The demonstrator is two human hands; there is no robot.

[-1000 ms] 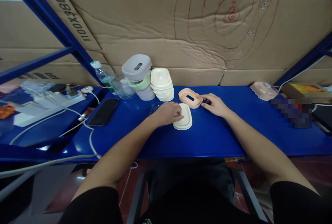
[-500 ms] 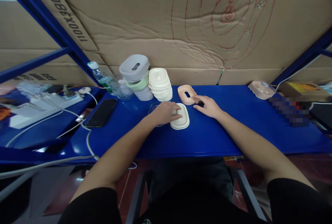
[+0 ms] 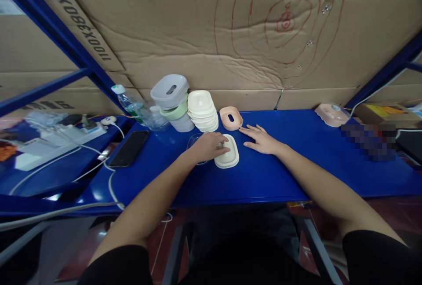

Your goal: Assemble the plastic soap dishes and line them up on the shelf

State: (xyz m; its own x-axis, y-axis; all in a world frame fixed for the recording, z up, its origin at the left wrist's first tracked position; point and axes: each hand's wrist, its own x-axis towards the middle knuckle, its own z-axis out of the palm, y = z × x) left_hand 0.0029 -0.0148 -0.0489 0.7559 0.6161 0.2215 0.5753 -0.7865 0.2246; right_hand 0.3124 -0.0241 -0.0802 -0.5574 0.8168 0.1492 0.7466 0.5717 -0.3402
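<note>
My left hand [image 3: 209, 146] lies over the left part of a cream lid [image 3: 232, 155] flat on the blue table. Its curled fingers and thumb are on the lid, the fingertips partly hidden. Under and beside this hand shows the rim of a clear plastic container [image 3: 191, 145]. My right hand [image 3: 263, 140] is open with its fingers spread, palm down at the table, holding nothing. Just beyond its fingertips sits a peach-coloured piece [image 3: 227, 125] with a dark oval slot. A stack of several cream lids [image 3: 202, 111] stands behind my left hand.
Grey and green tubs [image 3: 169, 93] are stacked at the back left, beside a plastic bottle [image 3: 132, 107]. A black phone [image 3: 129, 148] and a white power strip [image 3: 59, 144] with cables lie left. A pink container [image 3: 331, 115] stands far right. Cardboard [image 3: 184, 30] walls the back.
My right hand has let go of the peach piece, drawn slightly back and spread its fingers. The peach piece has shifted a little left. My left hand stays on the cream lid.
</note>
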